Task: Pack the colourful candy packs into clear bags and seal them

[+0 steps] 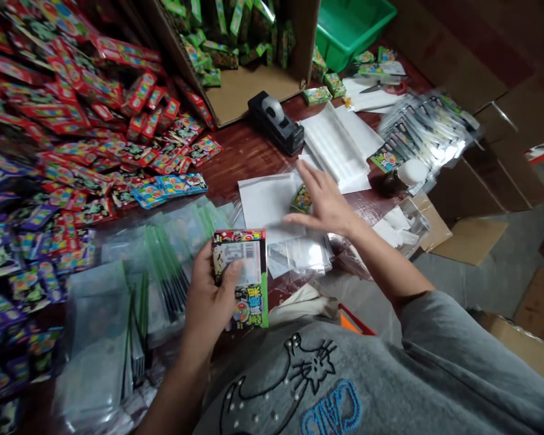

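Observation:
My left hand [211, 296] grips a few flat, colourful candy packets [252, 305], with a red edge on top, a green one at the lower right and a white barcode label under my thumb. To the right, my right hand [329, 204] is spread with fingers apart. Beside its palm, a small green candy box [301, 200] lies partly hidden on a sheet of white paper [263, 196]. Whether the hand touches that box I cannot tell. Clear plastic bags [306, 254] lie below the paper, while green-edged plastic sleeves [163, 260] fan out left of my left hand.
Red packets [95, 103] and purple packets [22, 302] are heaped at left. A cardboard box [254, 90] of green packets stands behind a black tape dispenser [276, 124]. Scissors [390, 88], a green basket [353, 30], a white-capped bottle [410, 174] and filled bags [430, 130] are at right.

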